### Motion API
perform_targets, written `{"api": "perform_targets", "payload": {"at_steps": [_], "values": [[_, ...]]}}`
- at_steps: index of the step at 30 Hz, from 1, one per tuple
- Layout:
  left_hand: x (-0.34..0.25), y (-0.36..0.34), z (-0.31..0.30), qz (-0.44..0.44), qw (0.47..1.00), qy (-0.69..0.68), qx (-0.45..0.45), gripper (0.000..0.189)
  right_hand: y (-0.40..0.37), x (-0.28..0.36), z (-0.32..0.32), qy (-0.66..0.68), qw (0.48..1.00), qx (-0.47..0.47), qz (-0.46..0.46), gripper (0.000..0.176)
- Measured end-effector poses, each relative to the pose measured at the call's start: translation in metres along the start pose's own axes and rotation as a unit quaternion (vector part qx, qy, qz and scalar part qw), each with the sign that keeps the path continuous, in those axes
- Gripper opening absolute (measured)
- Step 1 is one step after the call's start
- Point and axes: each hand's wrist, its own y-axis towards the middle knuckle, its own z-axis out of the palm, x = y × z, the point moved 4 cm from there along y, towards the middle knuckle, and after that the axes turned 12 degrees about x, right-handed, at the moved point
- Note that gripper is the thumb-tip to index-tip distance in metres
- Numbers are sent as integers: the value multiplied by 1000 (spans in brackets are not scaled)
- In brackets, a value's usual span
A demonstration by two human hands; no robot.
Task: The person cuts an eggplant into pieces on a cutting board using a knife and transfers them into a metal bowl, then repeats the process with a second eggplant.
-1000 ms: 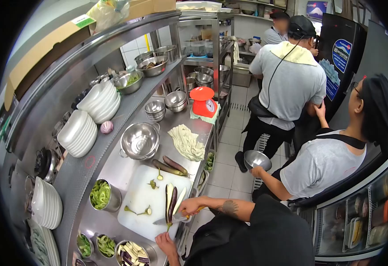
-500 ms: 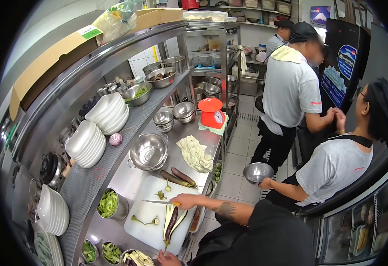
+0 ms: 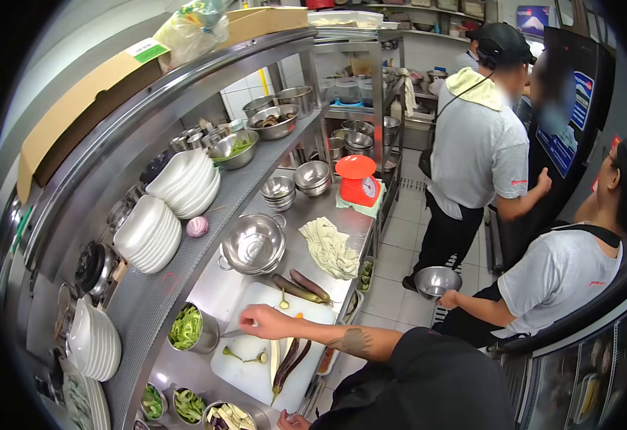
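My right hand [image 3: 262, 321] hovers over the white cutting board [image 3: 245, 381] with its fingers curled down; what they hold, if anything, is hidden. A grey blade [image 3: 233, 333] shows just left of the fingertips, and an orange piece [image 3: 299, 315], possibly the knife handle, peeks out beyond the wrist. Below the wrist lies a lengthwise-split eggplant [image 3: 287, 367], its stem end toward me. My left hand [image 3: 293, 421], partly cut off at the bottom edge, is apart from that stem, its visible fingers loosely open. Trimmed eggplant stems [image 3: 232, 352] lie on the board, with two whole eggplants [image 3: 300, 289] behind.
Steel containers of cut green vegetables [image 3: 186, 330] and a bowl of eggplant pieces [image 3: 229, 417] stand left and near. Beyond are a colander [image 3: 252, 242], cloth [image 3: 329, 247] and red scale [image 3: 357, 180]. A shelf [image 3: 145, 301] overhangs the left. Co-workers stand right, one holding a steel bowl [image 3: 438, 282].
My right hand has moved left across the board, away from the split eggplant. My left hand has come off the stem end. A co-worker's hands by the fridge have parted.
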Motion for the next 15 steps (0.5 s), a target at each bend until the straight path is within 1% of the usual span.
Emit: {"api": "perform_targets", "payload": {"at_steps": [1, 3, 4, 5, 6, 7, 8, 9, 10, 12, 15], "values": [[17, 13, 9, 37, 999, -5, -8, 50, 4, 50, -34, 143, 988, -26, -50, 13], [57, 32, 25, 111, 994, -12, -19, 51, -8, 123, -98, 245, 961, -39, -123, 30], [63, 33, 25, 148, 989, -17, -23, 53, -20, 155, -127, 337, 910, -36, -240, 31], [56, 33, 23, 151, 988, -12, -9, 53, -37, 186, -157, 417, 836, -35, -354, 34], [37, 37, 25, 114, 993, -33, 11, 51, -58, 224, -186, 386, 807, -50, -445, 45], [-9, 37, 24, 76, 995, -53, 30, 48, -81, 259, -210, 388, 767, -27, -510, 56], [-91, 24, 9, 48, 995, -85, 31, 21, -98, 277, -226, 360, 737, 22, -572, 61], [-90, 26, 10, 51, 995, -81, 41, 21, -108, 294, -236, 351, 648, 57, -673, 62], [-87, 31, 14, 67, 993, -82, 48, 21, -120, 308, -242, 335, 617, 91, -706, 62], [-81, 45, 24, 99, 990, -85, 61, 23, -137, 328, -251, 313, 593, 117, -733, 61], [-80, 57, 28, 138, 983, -92, 74, 28, -148, 335, -257, 292, 594, 125, -739, 61]]}}
